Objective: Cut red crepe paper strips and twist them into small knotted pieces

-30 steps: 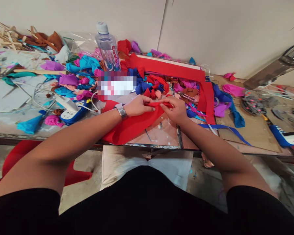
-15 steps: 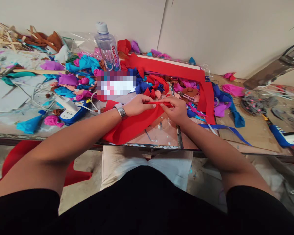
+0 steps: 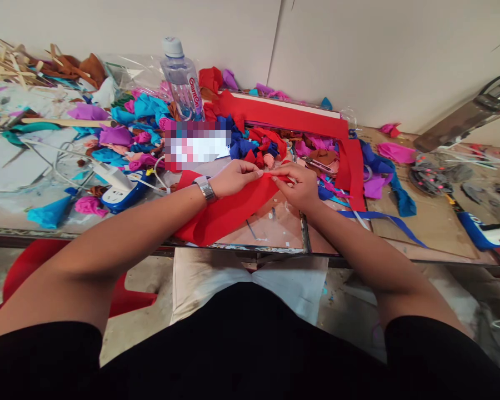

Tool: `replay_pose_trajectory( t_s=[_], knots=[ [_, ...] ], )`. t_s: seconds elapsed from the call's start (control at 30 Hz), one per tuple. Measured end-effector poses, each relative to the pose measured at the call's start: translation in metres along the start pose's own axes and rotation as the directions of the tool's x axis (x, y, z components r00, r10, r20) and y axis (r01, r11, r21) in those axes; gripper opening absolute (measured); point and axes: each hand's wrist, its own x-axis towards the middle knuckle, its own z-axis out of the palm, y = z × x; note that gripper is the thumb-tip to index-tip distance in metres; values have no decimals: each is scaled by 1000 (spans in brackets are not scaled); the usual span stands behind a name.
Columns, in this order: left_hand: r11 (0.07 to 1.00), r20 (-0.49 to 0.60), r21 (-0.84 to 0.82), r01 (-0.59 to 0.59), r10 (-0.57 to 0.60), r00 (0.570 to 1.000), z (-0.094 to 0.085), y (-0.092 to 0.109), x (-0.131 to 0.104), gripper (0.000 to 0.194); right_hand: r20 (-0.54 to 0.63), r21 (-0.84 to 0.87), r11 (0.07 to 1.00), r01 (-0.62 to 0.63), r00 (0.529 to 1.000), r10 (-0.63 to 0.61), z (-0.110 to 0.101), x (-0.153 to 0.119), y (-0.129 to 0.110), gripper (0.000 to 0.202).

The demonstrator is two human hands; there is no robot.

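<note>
A long red crepe paper strip [image 3: 233,214] slants across the table's front edge area, its upper edge pinched by both hands. My left hand [image 3: 233,178], with a metal watch [image 3: 205,189] on the wrist, closes thumb and finger on that edge. Close beside it, my right hand [image 3: 296,183] pinches the strip's narrow end, where the edge looks folded or rolled. The fingertips nearly meet. Just beyond them lies a small peach paper rosette [image 3: 269,160] among red and dark blue paper pieces [image 3: 244,149].
A clear water bottle [image 3: 182,83] stands behind a blurred-out phone-like object [image 3: 198,149]. At left are a blue-and-white power strip [image 3: 123,194], cables and green-handled pliers [image 3: 33,128]. A longer red strip [image 3: 287,114] lies at the back; a dark tumbler [image 3: 462,119] leans at right.
My left thumb and fingertips have shifted slightly along the red strip's edge. The right hand stays almost in place, and the strip still lies the same way.
</note>
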Motion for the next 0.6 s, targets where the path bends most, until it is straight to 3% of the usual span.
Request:
replay_pose_trajectory(
  t_s=[0.4, 0.6],
  knots=[
    [989, -98, 65, 130, -124, 987, -5, -9, 3, 55, -47, 3, 1000, 16, 999, -16, 0, 2, 1, 10],
    [999, -31, 3, 52, -51, 998, -1, -4, 0, 54, -12, 13, 1000, 0, 1000, 0, 0, 1, 0, 12]
  ],
)
